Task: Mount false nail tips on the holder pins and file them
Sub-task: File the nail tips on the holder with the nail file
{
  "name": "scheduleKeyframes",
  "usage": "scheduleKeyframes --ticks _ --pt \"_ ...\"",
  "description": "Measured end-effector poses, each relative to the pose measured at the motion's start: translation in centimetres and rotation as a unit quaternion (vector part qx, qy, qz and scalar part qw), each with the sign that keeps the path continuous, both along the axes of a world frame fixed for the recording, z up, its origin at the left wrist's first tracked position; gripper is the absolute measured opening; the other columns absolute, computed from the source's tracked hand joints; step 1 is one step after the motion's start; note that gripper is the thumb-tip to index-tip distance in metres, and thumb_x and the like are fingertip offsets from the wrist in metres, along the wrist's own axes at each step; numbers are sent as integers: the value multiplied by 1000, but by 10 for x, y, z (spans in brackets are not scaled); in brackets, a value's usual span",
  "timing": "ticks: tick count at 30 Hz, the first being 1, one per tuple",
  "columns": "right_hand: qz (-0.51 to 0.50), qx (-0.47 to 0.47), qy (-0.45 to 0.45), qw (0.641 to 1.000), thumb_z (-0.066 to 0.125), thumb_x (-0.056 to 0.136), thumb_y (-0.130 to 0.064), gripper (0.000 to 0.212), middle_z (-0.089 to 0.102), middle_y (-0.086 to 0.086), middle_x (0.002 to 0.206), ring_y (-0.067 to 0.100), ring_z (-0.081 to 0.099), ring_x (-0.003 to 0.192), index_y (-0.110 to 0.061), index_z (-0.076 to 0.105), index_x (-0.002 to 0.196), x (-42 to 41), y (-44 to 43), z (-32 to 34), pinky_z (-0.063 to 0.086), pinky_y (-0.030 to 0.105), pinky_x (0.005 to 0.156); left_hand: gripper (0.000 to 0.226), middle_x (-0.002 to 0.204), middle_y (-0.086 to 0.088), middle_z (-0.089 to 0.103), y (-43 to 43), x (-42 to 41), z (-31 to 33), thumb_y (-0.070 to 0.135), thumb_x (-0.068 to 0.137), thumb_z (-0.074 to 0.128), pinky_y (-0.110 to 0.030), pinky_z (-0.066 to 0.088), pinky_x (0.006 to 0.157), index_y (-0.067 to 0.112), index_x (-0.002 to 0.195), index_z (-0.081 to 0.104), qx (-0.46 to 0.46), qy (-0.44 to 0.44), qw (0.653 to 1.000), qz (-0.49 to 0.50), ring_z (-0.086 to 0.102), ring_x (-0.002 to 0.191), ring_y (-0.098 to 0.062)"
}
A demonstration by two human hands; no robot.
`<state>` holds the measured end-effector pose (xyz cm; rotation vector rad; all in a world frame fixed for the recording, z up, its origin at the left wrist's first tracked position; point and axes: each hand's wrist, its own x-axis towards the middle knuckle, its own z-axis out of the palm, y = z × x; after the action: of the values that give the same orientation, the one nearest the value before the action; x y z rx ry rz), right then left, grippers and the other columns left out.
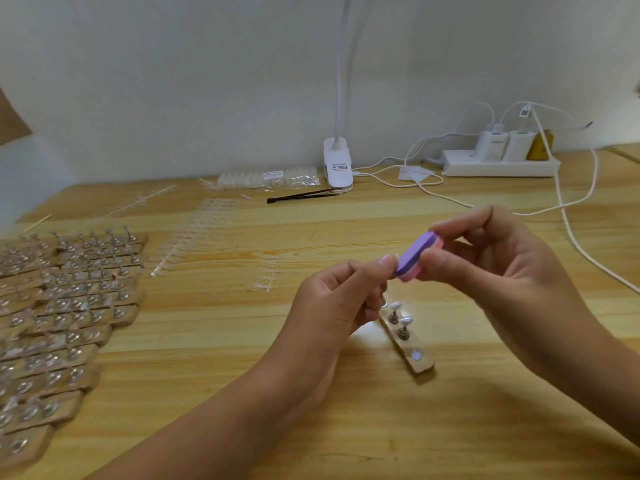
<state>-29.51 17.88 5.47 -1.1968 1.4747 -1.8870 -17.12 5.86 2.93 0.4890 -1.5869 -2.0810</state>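
My right hand (pixel 491 268) pinches a small purple and pink file block (pixel 414 256) between thumb and fingers above the table. My left hand (pixel 341 299) has its fingers curled and its thumb tip against the block's left face; a pale nail tip seems pinched there, mostly hidden. Below the hands lies a wooden holder strip (pixel 408 344) with two upright metal pins (pixel 398 318) carrying white tips and a bare round magnet near its front end. Strips of clear nail tips (pixel 197 237) lie on the table left of centre.
Many wooden holder strips with pins (pixel 62 306) are stacked at the left. At the back stand a bag of nail tips (pixel 270 178), black tweezers (pixel 301 196), a clip lamp base (pixel 337 168) and a power strip (pixel 498 162) with chargers and white cables (pixel 575 237).
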Motion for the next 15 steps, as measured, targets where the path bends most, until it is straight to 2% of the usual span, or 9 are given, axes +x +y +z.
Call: scheduleKeyframes --ticks 4,8,11,15 --pt "35 19 7 999 76 63 -25 40 73 6 83 19 72 79 -7 57 93 1 0 0 58 23 71 21 63 11 58 2 -1 -1 45 73 77 -14 48 61 25 72 75 14 -5 1000 -21 53 59 -2" --pt "8 5 -2 1000 75 63 -25 38 72 5 82 19 71 78 -10 58 93 -3 -1 1 57 24 73 24 64 10 55 0 -1 -2 44 69 79 -15 49 61 22 78 76 39 -6 999 -27 50 60 -4" --pt "60 42 0 997 75 65 -24 37 73 7 84 19 73 79 -7 62 94 -4 0 0 57 23 72 19 64 11 58 0 0 -1 42 73 78 -14 49 62 25 70 71 -2 -4 1000 -28 52 60 -2" --pt "37 56 3 998 71 72 -30 32 73 3 86 15 72 82 -17 72 100 -12 1 3 55 20 75 18 62 14 59 0 3 0 41 73 79 -14 47 64 26 69 70 -110 -11 994 -3 52 59 -1"
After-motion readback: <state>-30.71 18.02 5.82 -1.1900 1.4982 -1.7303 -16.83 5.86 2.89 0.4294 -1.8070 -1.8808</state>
